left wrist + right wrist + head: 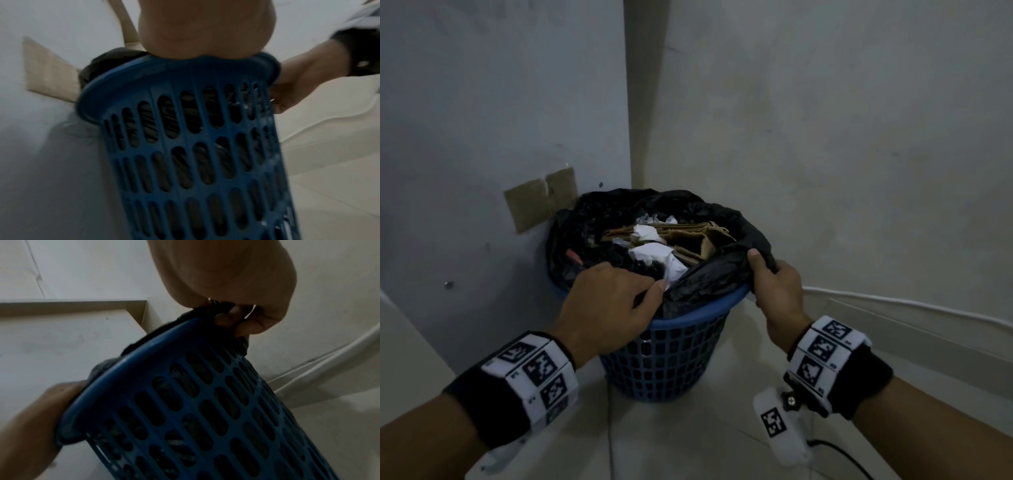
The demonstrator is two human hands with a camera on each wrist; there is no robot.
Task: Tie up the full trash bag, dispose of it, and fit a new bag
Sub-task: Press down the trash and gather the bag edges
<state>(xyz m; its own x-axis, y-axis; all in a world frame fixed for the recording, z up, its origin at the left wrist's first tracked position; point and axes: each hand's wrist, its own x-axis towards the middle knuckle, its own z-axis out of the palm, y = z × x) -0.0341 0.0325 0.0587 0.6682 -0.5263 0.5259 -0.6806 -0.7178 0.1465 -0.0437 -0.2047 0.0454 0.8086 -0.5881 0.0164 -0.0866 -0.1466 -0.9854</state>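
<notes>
A blue perforated basket [671, 349] stands on the floor in a wall corner. It is lined with a black trash bag [709, 274] full of cardboard and crumpled white paper [654, 251]. My left hand [613, 298] lies over the near-left rim, fingers and thumb curled on the bag's edge. My right hand [774, 284] grips a bunch of the bag's edge at the right rim, thumb on top. In the left wrist view the basket [195, 146] fills the frame below my palm [205, 29]. In the right wrist view my right hand's fingers [226, 319] pinch black plastic just above the rim [144, 350].
Two walls meet right behind the basket. Cardboard patches [541, 198] are stuck to the left wall. A white cable [893, 301] runs along the right wall's base, and a black cable [842, 455] lies on the pale tiled floor [688, 438] near me.
</notes>
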